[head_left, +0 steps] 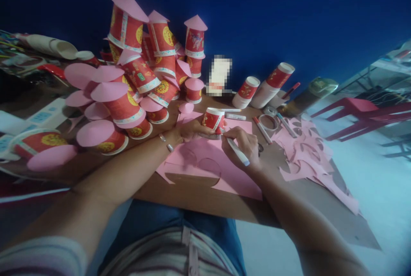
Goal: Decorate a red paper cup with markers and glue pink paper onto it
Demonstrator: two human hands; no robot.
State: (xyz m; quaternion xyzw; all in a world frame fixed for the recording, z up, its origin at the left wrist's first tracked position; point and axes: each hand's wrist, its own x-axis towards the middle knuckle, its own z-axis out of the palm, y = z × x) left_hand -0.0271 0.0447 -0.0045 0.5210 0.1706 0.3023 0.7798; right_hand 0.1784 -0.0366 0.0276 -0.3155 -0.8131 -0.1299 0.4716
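My left hand (196, 130) holds a small red paper cup (213, 120) with a white rim, its fingers wrapped round the lower left side. In my right hand (243, 145) is a white marker (236, 150) with a bluish end, its tip at the cup's lower right edge. Beneath both hands lies pink paper (239, 177) with round cut-outs. A white tube-like pen (235, 117) rests just behind the cup.
Several red cups with pink cone tops (128, 28) are stacked at the left. Stacked cups (272, 83) stand at the back right, near a tape roll (269, 123) and a red marker (262, 130). Pink paper scraps (305, 152) cover the right side. A red stool (359, 113) stands beyond.
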